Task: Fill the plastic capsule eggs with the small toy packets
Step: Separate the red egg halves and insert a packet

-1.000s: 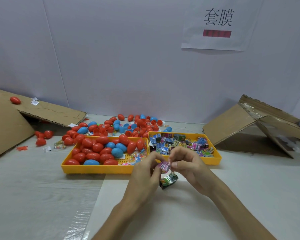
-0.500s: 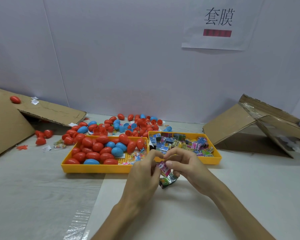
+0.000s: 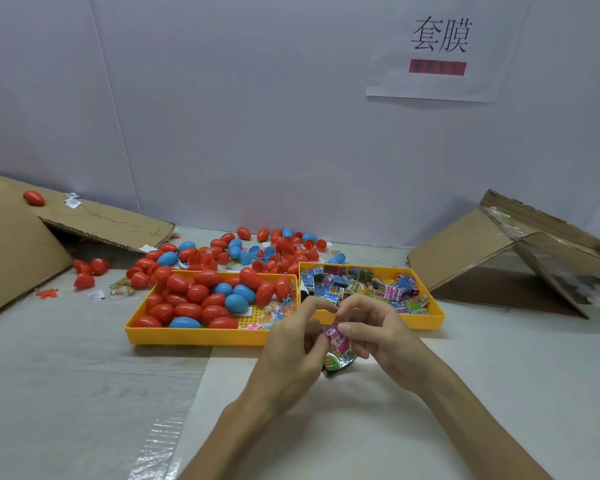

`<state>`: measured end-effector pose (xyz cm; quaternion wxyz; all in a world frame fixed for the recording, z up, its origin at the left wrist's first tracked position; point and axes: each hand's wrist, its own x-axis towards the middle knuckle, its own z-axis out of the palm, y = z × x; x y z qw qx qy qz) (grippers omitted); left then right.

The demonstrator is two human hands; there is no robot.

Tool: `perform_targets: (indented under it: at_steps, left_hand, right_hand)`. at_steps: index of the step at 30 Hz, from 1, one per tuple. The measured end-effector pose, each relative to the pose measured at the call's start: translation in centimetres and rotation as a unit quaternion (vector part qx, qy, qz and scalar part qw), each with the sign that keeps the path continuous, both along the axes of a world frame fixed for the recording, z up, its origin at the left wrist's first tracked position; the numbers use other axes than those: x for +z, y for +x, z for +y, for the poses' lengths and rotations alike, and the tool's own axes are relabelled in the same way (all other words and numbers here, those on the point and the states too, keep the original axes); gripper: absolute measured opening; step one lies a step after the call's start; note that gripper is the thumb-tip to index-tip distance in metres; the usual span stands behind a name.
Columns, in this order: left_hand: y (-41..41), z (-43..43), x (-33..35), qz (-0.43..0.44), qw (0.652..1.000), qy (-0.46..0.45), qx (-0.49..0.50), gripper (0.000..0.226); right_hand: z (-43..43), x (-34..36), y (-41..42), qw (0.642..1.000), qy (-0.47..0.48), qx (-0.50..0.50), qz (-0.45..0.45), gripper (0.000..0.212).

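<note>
In the head view, at lower centre, we see the left hand (image 3: 291, 355) and right hand (image 3: 378, 337) both pinching a pink toy packet (image 3: 336, 339), probably to squeeze it egg-sized. A green packet (image 3: 338, 363) sits just beneath. The closed capsule eggs (image 3: 187, 299) wait in the yellow tray (image 3: 194, 336) at centre left, within reach beside the packet tray (image 3: 426, 320).

pale wall (image 3: 257, 116), paper sign (image 3: 437, 46)

The left hand (image 3: 291, 355) and right hand (image 3: 378, 337) are showing bare. Both forearms (image 3: 465, 410) are showing bare too.
</note>
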<state>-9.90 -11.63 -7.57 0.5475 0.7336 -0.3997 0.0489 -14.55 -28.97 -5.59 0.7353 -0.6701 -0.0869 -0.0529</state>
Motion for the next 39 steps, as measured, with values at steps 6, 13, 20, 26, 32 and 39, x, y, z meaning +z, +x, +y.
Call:
perform_targets:
  at_steps: [6,13,20,26,32,39]
  left_hand:
    - [-0.4,0.2,0.5,0.063,0.997,-0.001,-0.047,0.023]
    - [1.7,2.1,1.3,-0.031,0.936,0.094,0.338,0.022]
    - [3.4,4.7,1.5,0.029,0.847,0.239,0.474,0.034]
    - [3.3,4.5,1.4,0.03,0.865,0.186,0.464,0.029]
    - [3.2,4.4,1.2,0.01,0.863,0.21,0.459,0.019]
    - [3.5,4.1,1.1,-0.004,0.908,0.113,0.404,0.014]
  right_hand:
    - [-0.4,0.3,-0.1,1.0,-0.002,-0.014,0.009,0.008]
    - [-1.0,0.6,-0.4,0.999,0.021,-0.025,0.013,0.014]
    - [-0.7,0.6,-0.2,0.998,-0.005,-0.063,0.022,0.016]
    - [-0.6,0.8,-0.3,0.998,0.015,-0.061,0.021,0.014]
    - [-0.6,0.9,-0.3,0.997,0.011,-0.07,0.028,0.015]
    - [-0.3,1.2,-0.5,0.998,0.02,-0.049,0.038,0.023]
